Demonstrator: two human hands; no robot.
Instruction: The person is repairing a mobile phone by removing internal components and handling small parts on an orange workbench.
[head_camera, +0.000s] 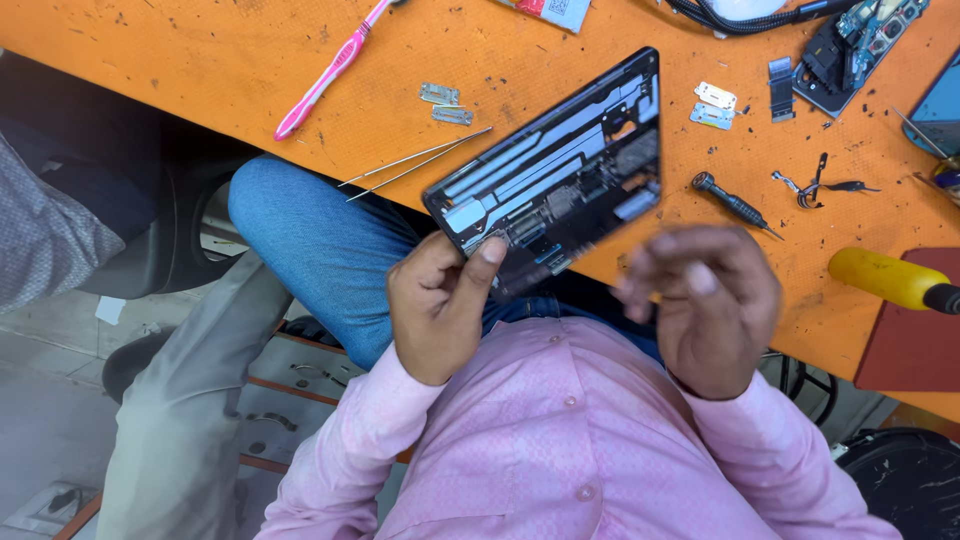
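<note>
An opened phone (560, 175), back cover off and internals exposed, is held tilted above the edge of the orange table (250, 70). It is pinched at its lower corner by the left hand (437, 305), thumb on top. The right hand (705, 300) is blurred, fingers loosely curled, holding nothing visible, just beside the phone. Tweezers (415, 163), a small screwdriver (735, 203) and a pink toothbrush (325, 75) are laid on the table nearby.

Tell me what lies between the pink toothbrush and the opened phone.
Head view: two small metal plates and tweezers lie between the pink toothbrush and opened phone.
</note>
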